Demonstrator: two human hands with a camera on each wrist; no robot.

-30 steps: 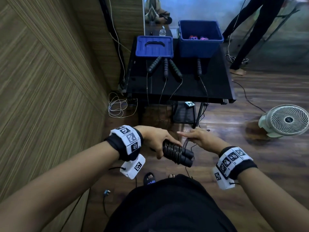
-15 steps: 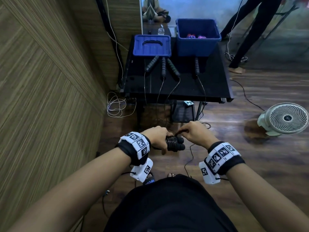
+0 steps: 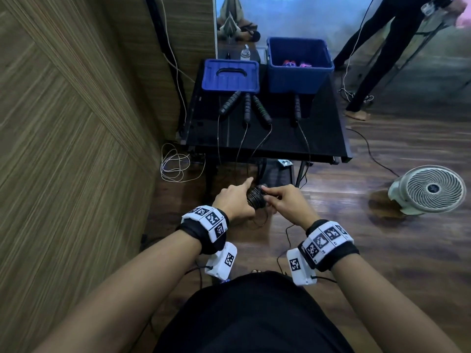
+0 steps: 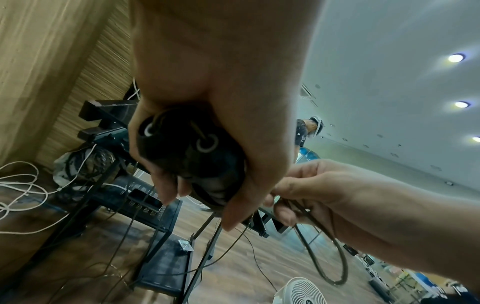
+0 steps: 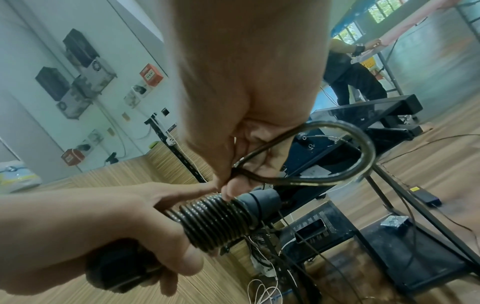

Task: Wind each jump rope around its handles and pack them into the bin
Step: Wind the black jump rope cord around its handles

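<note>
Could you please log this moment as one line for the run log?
left hand: grips handles | right hand: pinches rope loop | coils: mostly wound | bin: open on table

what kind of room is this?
Probably an indoor workroom or lab set up for recording: wood-plank floor, a black table with a blue bin, a floor fan, loose cables.

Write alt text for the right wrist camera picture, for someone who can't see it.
The left hand grips a pair of black jump rope handles with rope coiled round them, while the right hand pinches the last loose loop of rope just above the coils. A black table frame stands behind.
</note>
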